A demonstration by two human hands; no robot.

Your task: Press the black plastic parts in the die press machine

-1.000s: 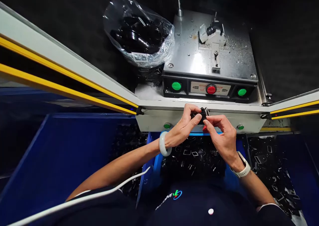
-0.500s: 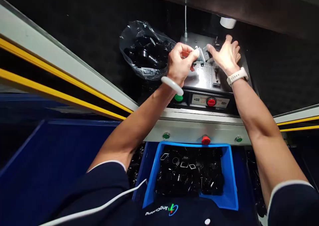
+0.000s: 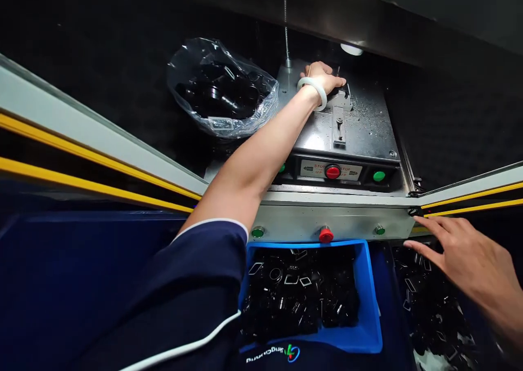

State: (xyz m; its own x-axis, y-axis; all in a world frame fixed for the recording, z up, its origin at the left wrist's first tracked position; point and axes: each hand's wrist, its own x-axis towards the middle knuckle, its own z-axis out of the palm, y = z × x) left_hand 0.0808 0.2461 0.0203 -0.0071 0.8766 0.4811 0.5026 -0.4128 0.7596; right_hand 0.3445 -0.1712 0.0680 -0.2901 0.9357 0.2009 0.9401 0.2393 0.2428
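Bag of black parts (image 3: 263,109), left of steel plate (image 3: 368,142); blue bin (image 3: 370,311), front; left hand (image 3: 321,75), grip cannot be told, partly hiding fixture (image 3: 346,102) on plate; slotted bar (image 3: 339,134) running lengthwise toward person; right hand (image 3: 469,256), fingers parted

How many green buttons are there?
4 in view: the upper left button, partly hidden by the left arm, and upper right button on the machine; the lower left button and lower right button on the pale rail below.
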